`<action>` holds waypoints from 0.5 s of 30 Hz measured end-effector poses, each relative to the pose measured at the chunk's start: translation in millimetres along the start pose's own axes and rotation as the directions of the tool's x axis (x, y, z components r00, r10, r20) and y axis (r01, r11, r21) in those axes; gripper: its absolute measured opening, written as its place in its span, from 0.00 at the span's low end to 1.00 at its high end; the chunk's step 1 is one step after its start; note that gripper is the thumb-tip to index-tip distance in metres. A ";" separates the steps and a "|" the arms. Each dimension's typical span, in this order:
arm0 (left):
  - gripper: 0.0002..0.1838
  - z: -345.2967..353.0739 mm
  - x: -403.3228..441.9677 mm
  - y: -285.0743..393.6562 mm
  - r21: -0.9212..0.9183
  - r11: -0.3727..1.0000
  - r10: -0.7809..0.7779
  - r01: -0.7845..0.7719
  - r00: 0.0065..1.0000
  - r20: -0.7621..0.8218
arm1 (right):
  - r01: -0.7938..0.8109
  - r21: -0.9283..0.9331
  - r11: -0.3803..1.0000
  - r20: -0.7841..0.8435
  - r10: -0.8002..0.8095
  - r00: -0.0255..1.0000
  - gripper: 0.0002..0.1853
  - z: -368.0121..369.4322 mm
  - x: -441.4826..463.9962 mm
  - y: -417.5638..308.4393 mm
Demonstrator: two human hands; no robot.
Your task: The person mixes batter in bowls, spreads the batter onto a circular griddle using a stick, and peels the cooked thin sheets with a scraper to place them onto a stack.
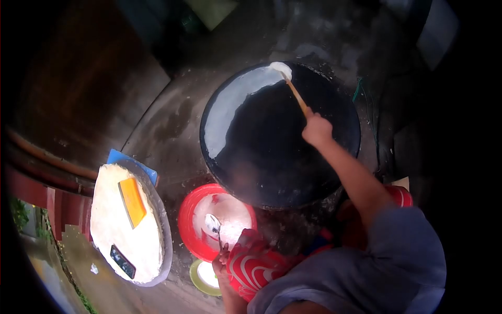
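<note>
My right hand [317, 130] is closed around the wooden handle of a batter spreader [296, 96]. Its far end touches a lump of white batter [281, 68] at the far rim of a large round black griddle [282, 152]. A thin band of spread batter [222, 107] curves along the griddle's upper left edge. Down by the near side of a red basin [189, 230], my left hand [223, 258] is closed on the handle of a metal ladle [212, 224]. The ladle's bowl lies in the basin, over whitish batter.
Left of the basin stands a stack of pale flat sheets [107, 209], with a yellow scraper [133, 203] and a small dark device [123, 261] on top. A blue board [149, 171] sticks out behind it. A green-rimmed bowl [196, 280] sits below the basin.
</note>
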State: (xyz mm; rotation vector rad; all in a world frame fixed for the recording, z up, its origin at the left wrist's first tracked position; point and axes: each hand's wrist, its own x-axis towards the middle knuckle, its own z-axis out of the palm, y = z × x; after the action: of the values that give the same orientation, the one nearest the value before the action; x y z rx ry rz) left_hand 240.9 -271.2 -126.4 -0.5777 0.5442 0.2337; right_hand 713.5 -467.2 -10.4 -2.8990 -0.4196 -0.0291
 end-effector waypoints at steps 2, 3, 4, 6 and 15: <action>0.10 2.8 4.6 -0.1 0.000 1.000 -0.005 0.005 1.000 -0.002 | -0.003 0.064 0.998 0.031 0.001 1.000 0.39 1.4 -16.0 -32.7; 0.10 0.4 3.6 -0.4 0.000 1.000 -0.003 0.003 1.000 -0.001 | 0.149 0.021 0.989 -0.020 -0.149 0.989 0.33 13.9 -10.0 -41.1; 0.10 -0.1 4.5 -0.1 0.001 1.000 -0.004 0.004 1.000 -0.007 | 0.209 -0.053 0.977 -0.063 -0.212 0.975 0.29 25.9 3.0 -43.4; 0.10 1.2 4.6 0.6 0.005 1.000 0.001 -0.001 1.000 -0.016 | 0.193 -0.191 0.963 -0.194 -0.230 0.954 0.21 31.1 37.7 -30.5; 0.09 14.0 -3.9 6.7 0.017 1.000 0.019 -0.018 0.999 -0.043 | 0.111 0.610 0.785 -0.089 -0.072 0.993 0.22 -9.6 -48.4 70.2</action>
State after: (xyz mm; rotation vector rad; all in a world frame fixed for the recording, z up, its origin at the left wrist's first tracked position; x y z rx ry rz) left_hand 241.1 -257.9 -117.5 -0.5629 0.5928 0.2341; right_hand 687.0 -548.5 -17.8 -2.2213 -0.4558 0.0039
